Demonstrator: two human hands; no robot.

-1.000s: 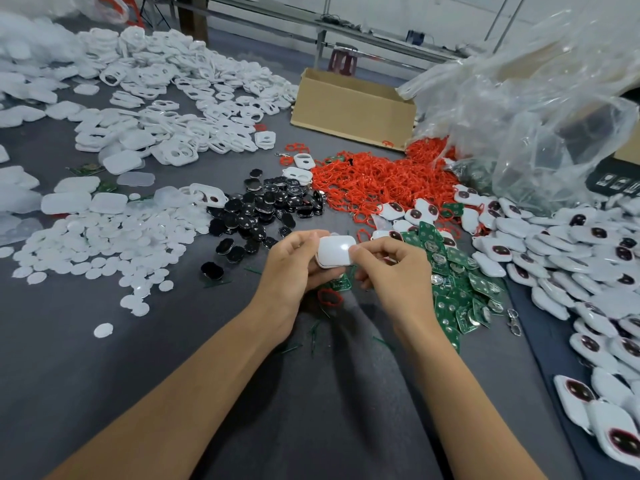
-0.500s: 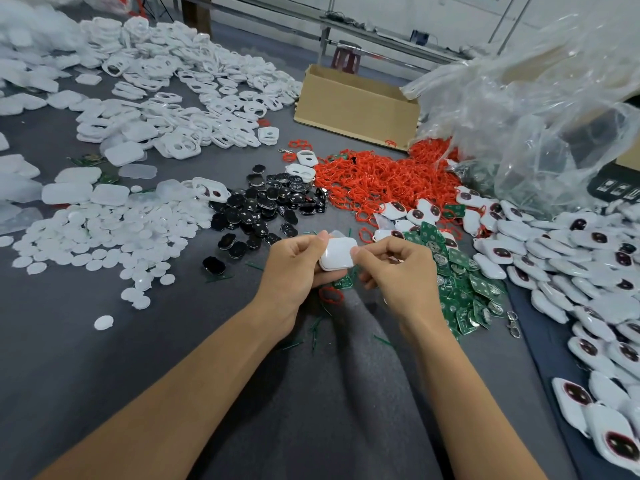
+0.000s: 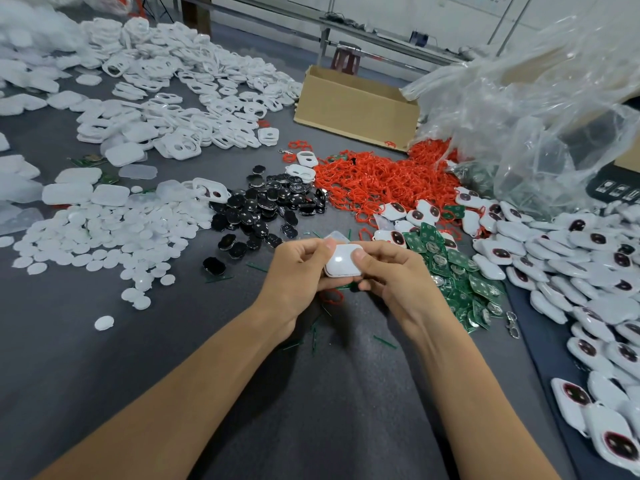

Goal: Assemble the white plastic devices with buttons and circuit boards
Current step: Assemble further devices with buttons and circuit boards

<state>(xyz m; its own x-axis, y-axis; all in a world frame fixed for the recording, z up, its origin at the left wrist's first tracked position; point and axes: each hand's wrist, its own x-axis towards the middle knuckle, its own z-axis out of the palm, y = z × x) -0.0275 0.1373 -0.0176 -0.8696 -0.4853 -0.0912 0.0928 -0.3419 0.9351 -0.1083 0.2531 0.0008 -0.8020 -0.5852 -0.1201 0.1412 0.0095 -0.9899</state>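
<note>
Both hands are together in the middle of the head view, above the grey cloth-covered table (image 3: 104,358). The left hand (image 3: 298,271) and the right hand (image 3: 398,275) grip one small white rounded plastic device (image 3: 343,261) between them. The left thumb lies on its left edge, the right thumb presses on its right edge, and the other fingers curl under it. The device is held just above the table, with its smooth closed face turned up.

Just to the right of the right hand lies a pile of green circuit boards (image 3: 460,275) with round metal contacts. Beyond the left hand is a heap of black glossy oval buttons (image 3: 266,209), and behind it and to the right a big heap of thin red rubber rings (image 3: 374,181).

To the left spread many white round plastic discs (image 3: 104,237), and farther back a wide pile of white plastic shells with cut-out holes (image 3: 180,98). On the right side many white devices with dark red buttons (image 3: 571,258) lie close together.

A brown cardboard box (image 3: 353,105) stands at the far side, next to a large clear plastic bag (image 3: 536,116). A small metal clasp (image 3: 512,323) lies near the circuit boards.
</note>
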